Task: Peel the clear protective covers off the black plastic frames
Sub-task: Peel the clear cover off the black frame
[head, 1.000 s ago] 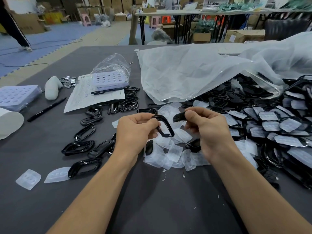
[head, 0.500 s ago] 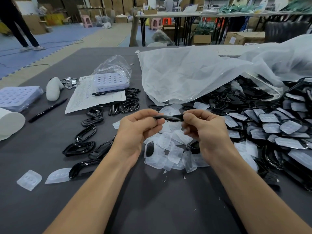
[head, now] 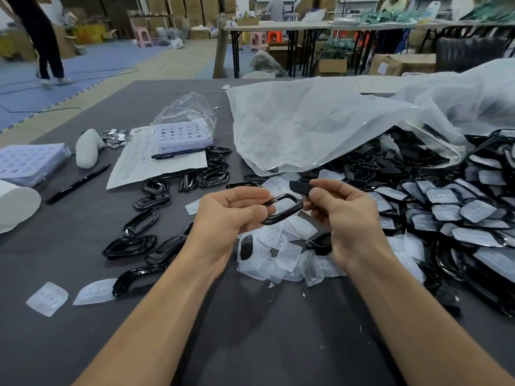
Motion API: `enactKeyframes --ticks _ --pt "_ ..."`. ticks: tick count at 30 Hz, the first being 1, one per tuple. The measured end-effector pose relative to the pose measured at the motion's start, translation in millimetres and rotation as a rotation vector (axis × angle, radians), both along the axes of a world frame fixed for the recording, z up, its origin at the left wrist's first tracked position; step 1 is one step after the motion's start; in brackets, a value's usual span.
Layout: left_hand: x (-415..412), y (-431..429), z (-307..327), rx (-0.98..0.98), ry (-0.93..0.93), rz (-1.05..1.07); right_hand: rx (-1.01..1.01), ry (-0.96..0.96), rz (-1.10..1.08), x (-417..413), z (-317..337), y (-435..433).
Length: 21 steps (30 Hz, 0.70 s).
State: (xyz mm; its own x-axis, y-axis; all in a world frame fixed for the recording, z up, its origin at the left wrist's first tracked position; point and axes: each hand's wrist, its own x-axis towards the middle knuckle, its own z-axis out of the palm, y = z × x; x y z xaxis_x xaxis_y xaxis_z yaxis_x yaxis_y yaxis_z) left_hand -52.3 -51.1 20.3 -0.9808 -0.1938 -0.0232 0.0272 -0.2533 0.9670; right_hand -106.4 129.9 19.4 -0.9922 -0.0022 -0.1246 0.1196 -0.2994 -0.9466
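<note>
- A dark grey table in a cluttered workshop carries a big translucent bag at its far right.
- The left hand curls its fingers round the left end of a black frame, held above the table's middle.
- The right hand pinches a small black piece between thumb and forefinger, just beside the frame's right end.
- Peeled clear covers lie beneath the hands; covered frames heap at the right, stripped frames at the left.

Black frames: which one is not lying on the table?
The frame gripped in the left hand, up above the clear covers; the right hand pinches a small black piece beside it. The others lie on the table.
</note>
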Motion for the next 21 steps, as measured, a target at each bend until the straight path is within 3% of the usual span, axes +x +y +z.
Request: enactKeyframes --ticks 5,13,17,21 --pt "0.6 2.0 0.3 -0.053 0.023 0.018 0.215 0.074 0.152 2.8 2.4 0.2" --pt "0.4 0.3 -2.3 -0.209 0.044 0.078 -0.031 -0.054 0.459 4.4 5.6 5.1" --pt "-0.9 -0.3 -4.1 -0.26 0.052 0.118 -0.144 -0.121 0.498 2.0 5.2 7.4" --pt "-0.6 -0.9 -5.2 -0.334 0.045 0.118 -0.098 -0.096 0.488 2.4 2.3 6.1"
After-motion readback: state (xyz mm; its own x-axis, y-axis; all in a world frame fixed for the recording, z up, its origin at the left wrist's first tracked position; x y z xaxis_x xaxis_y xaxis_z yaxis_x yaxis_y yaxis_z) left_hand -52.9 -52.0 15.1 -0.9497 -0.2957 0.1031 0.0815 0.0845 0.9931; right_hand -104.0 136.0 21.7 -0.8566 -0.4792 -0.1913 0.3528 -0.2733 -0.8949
